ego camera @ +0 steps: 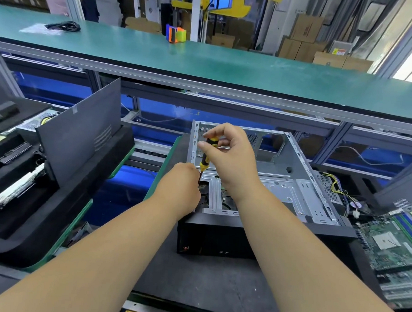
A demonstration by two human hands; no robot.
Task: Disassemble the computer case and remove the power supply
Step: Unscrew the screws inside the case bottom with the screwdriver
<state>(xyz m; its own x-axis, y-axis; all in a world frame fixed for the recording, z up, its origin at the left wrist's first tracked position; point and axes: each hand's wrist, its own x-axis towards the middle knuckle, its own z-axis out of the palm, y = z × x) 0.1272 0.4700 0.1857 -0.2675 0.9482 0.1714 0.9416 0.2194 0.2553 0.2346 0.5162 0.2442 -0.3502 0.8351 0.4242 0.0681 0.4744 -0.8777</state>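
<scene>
An open grey metal computer case [291,183] with a black front lies on a dark mat in the middle. My right hand [231,157] grips the yellow-and-black handle of a screwdriver [206,159] that stands nearly upright at the case's near-left corner. My left hand [183,185] is curled low around the screwdriver's shaft, its fingertips hidden behind the knuckles. A power supply [328,187] with yellow and black cables lies outside the case's right wall.
A dark side panel [83,131] leans upright on black foam trays at the left. A green motherboard [394,244] lies at the right. Behind runs a raised green-topped bench [204,59] with an orange tape dispenser [176,34] and a black cable bundle [63,26].
</scene>
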